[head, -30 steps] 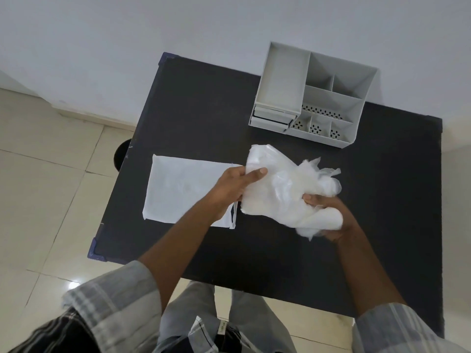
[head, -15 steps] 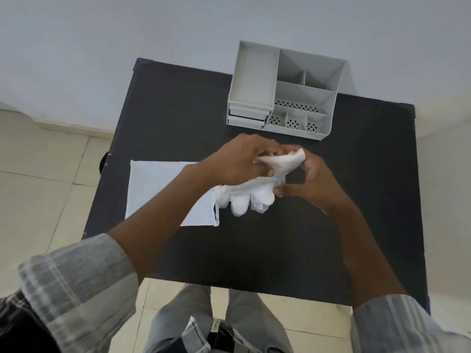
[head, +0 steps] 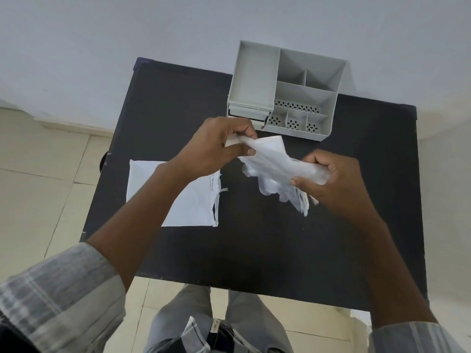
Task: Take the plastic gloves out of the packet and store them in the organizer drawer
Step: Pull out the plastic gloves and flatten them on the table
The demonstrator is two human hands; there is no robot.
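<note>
A bunch of translucent white plastic gloves hangs between both hands above the black table. My left hand pinches the cuff end near the organizer. My right hand grips the other end, with the glove fingers dangling below it. The flat white packet lies on the table at the left, partly under my left forearm, its torn edge facing right. The grey organizer stands at the table's far edge; its drawers at the lower left front look closed.
The organizer has several open compartments on top, some with perforated floors. The table stands against a pale wall, with tiled floor to the left and right. My legs show below the table's near edge.
The gloves were bunched tightly between both hands; now my hands have moved apart and the bundle is stretched out between them. The view has shifted slightly.
</note>
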